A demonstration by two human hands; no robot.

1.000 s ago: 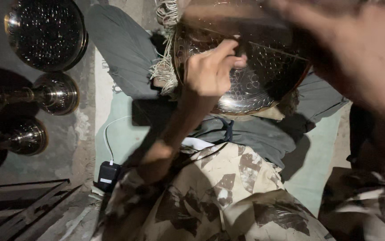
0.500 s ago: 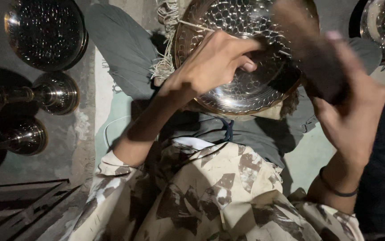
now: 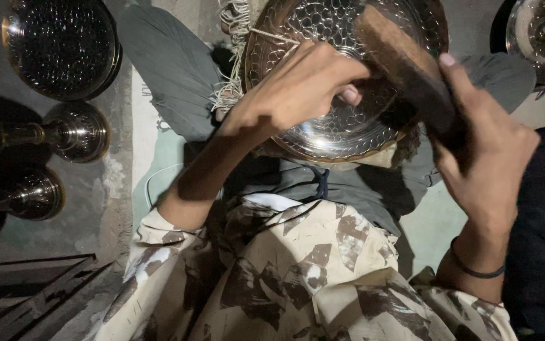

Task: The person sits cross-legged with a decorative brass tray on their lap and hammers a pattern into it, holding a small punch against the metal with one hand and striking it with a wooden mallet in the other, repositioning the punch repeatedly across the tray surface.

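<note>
The left hand is lying on the inner face of a hammered metal bowl, fingers curled and pressing against the patterned surface, steadying it rather than closing around it; the bowl is sitting tilted over the person's lap, its rim touching a frayed cord fringe; the right hand is gripping a wooden mallet tightly by its lower end, the brown head lying across the bowl's upper right side; a dark band is circling the right wrist; on the floor to the left, a round dimpled vessel and two stemmed metal pieces are standing well apart from the hands.
</note>
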